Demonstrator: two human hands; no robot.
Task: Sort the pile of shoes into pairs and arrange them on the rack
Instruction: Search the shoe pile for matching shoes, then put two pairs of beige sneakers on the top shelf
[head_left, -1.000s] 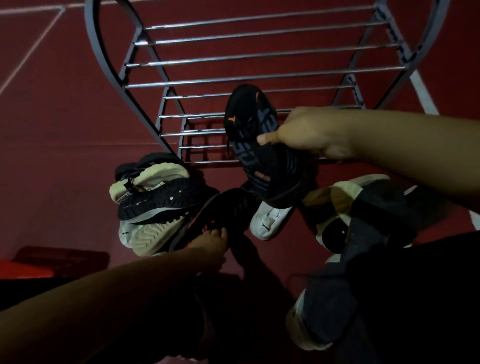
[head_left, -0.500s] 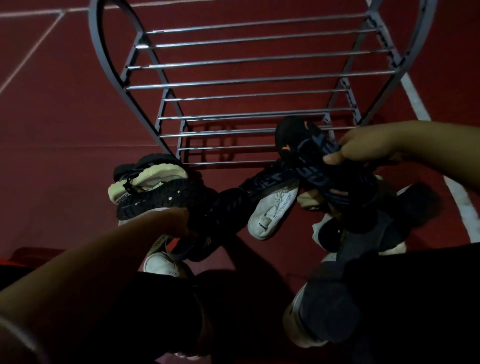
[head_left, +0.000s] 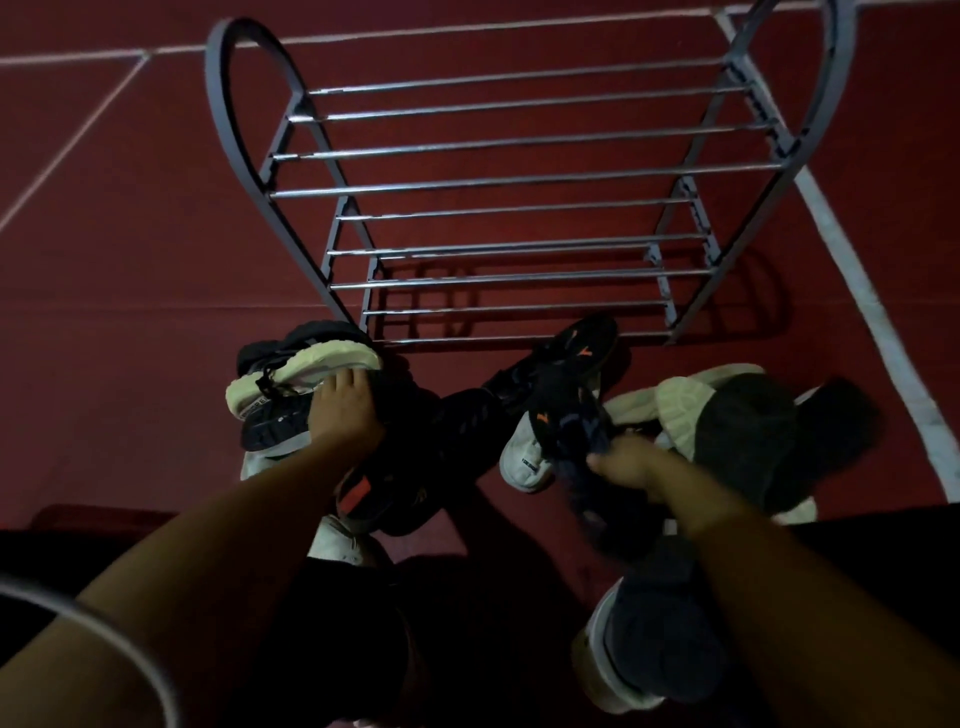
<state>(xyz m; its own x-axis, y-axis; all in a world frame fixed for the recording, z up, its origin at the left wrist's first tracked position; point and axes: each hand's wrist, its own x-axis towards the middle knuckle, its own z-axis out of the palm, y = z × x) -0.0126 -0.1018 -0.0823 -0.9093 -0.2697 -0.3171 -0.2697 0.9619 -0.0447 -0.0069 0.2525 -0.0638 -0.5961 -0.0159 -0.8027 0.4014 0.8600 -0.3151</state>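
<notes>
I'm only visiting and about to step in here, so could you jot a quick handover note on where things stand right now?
Left hand: resting on the dark shoe with a pale sole at the left of the pile; a firm grip cannot be told.
Right hand: gripping a dark shoe with orange marks, low over the pile.
Rack: standing behind the pile, no shoes on its bars.
Done: nothing placed on the rack.
Left: match all shoes on the red floor into pairs and set them on the rack.

Left hand (head_left: 347, 410) down on the white-soled shoe (head_left: 306, 374); right hand (head_left: 631, 462) clutching a dark orange-marked shoe (head_left: 566, 415); metal rack (head_left: 493, 182) bare beyond.
</notes>
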